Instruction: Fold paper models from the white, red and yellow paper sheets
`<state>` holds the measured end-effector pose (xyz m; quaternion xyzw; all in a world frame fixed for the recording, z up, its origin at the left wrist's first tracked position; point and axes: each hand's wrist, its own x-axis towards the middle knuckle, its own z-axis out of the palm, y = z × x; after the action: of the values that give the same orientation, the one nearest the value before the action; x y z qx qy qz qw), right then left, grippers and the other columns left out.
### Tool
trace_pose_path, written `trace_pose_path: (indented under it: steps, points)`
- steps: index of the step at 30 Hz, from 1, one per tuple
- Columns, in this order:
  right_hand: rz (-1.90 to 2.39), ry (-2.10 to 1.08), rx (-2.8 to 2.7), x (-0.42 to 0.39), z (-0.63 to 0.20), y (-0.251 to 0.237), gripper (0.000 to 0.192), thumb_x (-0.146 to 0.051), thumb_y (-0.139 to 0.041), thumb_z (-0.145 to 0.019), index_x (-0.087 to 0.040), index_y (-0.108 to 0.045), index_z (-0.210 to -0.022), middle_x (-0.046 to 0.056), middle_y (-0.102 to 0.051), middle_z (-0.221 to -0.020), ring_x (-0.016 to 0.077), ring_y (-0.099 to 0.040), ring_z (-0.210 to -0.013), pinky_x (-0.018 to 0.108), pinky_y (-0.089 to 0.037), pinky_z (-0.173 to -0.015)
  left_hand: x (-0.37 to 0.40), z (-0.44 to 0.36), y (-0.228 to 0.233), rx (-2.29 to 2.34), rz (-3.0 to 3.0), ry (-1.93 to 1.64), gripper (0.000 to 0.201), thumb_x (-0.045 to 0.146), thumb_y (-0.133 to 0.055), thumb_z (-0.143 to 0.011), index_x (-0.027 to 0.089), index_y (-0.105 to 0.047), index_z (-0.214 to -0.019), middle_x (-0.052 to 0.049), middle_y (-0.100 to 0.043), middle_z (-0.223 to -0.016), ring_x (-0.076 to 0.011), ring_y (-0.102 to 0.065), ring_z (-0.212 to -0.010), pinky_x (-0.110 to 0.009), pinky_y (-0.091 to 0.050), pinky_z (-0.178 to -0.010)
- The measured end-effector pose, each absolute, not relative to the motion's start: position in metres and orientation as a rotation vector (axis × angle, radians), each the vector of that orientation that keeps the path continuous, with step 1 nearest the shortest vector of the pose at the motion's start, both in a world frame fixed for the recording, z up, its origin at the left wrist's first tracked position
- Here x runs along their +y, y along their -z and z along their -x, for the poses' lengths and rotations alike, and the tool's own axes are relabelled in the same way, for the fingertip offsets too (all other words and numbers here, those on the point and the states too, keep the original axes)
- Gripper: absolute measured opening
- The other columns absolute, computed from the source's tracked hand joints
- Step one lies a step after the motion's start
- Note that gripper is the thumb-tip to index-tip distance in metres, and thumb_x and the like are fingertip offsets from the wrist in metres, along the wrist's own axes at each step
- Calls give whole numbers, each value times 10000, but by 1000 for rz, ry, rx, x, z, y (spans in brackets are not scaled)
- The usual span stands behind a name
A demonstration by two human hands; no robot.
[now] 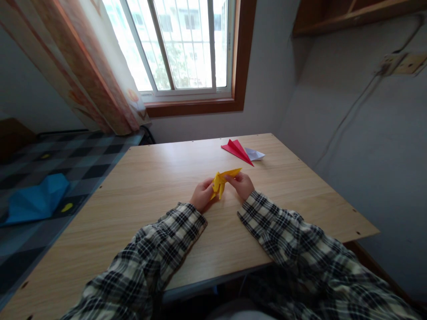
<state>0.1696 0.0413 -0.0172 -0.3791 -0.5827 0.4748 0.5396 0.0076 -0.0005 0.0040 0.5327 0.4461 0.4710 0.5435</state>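
A yellow folded-paper figure point(219, 181), with pointed flaps and the look of an origami bird, is held between both hands above the middle of the table. My left hand point(202, 194) pinches its left side, the fingertips partly hidden behind the paper. On the other side, my right hand point(243, 184) grips the figure near the base of a long flap that points up and to the right. Beyond the hands lie a red paper plane point(237, 150) and a white paper boat point(255, 154), the plane's edge overlapping the boat.
The wooden table point(160, 178) has its right edge near a wall. To the left, a bed with a checked cover point(83, 151) carries a blue folded paper point(40, 198). A window point(187, 49) and a curtain point(90, 58) stand behind; a socket point(405, 63) with a cable is at right.
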Motion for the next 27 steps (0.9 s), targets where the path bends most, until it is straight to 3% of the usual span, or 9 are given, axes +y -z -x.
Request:
trace_pose_path:
  steps: [5,12,27]
  points:
    - [989,-1086,-1270,46,-171,18,446,-584,-676,-735,-171,-710,-900,78,-748,-884,237,-679,-784,362,-552,-693,1,-5,-4,1119,-1442,-1101,386,536,-638,-785,153,-620,-831,9,-574,-706,-125,-505,-644,-233,-397,-583]
    - [977,-1120,-1110,52,-169,24,407,-547,-650,-757,-170,-671,-908,64,-739,-913,216,-688,-820,348,-568,-743,1,-5,-5,1155,-1479,-1094,414,573,-598,-806,160,-606,-788,10,-575,-702,-133,-505,-654,-239,-390,-591]
    - [1045,-1104,-1081,62,-176,30,428,-592,-626,-776,-186,-671,-904,59,-729,-834,235,-698,-792,341,-572,-655,2,-5,-7,1213,-1625,-1058,508,641,-526,-834,163,-595,-677,15,-507,-613,-124,-448,-595,-238,-350,-538]
